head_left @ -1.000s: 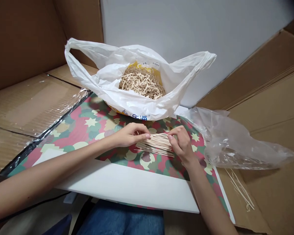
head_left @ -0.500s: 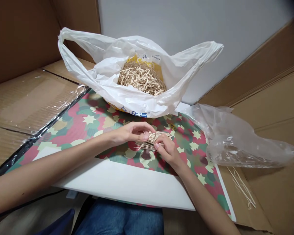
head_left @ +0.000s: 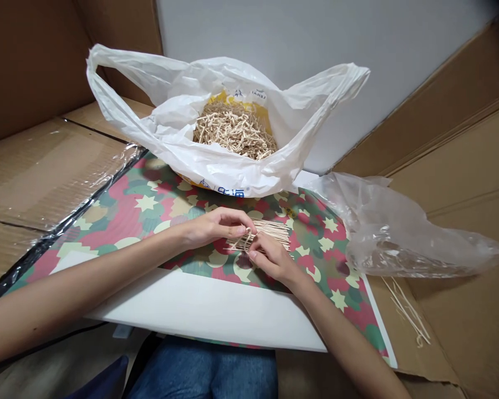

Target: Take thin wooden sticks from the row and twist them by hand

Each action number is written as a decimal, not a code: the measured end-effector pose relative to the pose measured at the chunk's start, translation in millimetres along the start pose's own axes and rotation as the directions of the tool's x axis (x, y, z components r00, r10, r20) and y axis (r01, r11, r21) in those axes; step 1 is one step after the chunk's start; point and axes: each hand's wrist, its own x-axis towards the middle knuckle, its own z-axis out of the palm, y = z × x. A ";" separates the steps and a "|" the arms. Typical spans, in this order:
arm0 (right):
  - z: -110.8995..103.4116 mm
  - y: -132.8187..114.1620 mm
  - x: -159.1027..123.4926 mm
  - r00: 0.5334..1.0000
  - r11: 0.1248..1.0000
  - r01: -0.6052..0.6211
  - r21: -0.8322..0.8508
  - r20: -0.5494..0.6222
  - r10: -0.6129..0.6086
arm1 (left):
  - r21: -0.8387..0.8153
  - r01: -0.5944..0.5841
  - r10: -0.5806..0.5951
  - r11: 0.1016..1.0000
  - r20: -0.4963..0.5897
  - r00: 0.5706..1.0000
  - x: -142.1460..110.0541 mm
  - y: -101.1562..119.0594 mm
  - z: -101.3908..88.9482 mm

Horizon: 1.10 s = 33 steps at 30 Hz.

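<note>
A flat row of thin pale sticks [head_left: 278, 231] lies on the patterned sheet [head_left: 216, 271]. Above its left part, a pale flexible strand [head_left: 248, 237] is bent into a loop between my two hands. My left hand [head_left: 224, 224] pinches the strand at thumb and fingertips from the upper left. From the lower right, my right hand [head_left: 270, 256] has its fingers closed on the strand near the loop. Both hands partly cover the sticks, and the exact hold of the right fingertips is hidden.
Behind the hands stands a white plastic bag [head_left: 299, 127] holding many short pale pieces [head_left: 235, 130]. A clear plastic bag [head_left: 399, 233] lies at the right, with loose strands [head_left: 405, 310] on the cardboard [head_left: 424, 360] beneath. Cardboard walls [head_left: 33, 61] flank the board.
My right hand has moved left, closer to my left hand, uncovering more of the sticks' right side. The strand now shows as a small upright loop. The view has shifted slightly.
</note>
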 end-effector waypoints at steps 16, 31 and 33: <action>0.3 -9.3 2.3 0.957 0.828 -0.249 0.502 -0.005 0.291 | -0.325 -0.050 0.019 0.944 -0.098 0.995 3.7 -10.2 5.6; 27.7 -22.6 6.2 0.925 0.643 -0.228 0.731 -0.044 0.378 | -0.289 -0.054 0.027 0.956 -0.098 0.995 6.2 -23.2 13.1; 29.9 -20.0 4.4 0.912 0.652 -0.225 0.724 -0.078 0.402 | -0.301 -0.031 0.003 0.953 -0.094 0.996 6.7 -23.9 13.8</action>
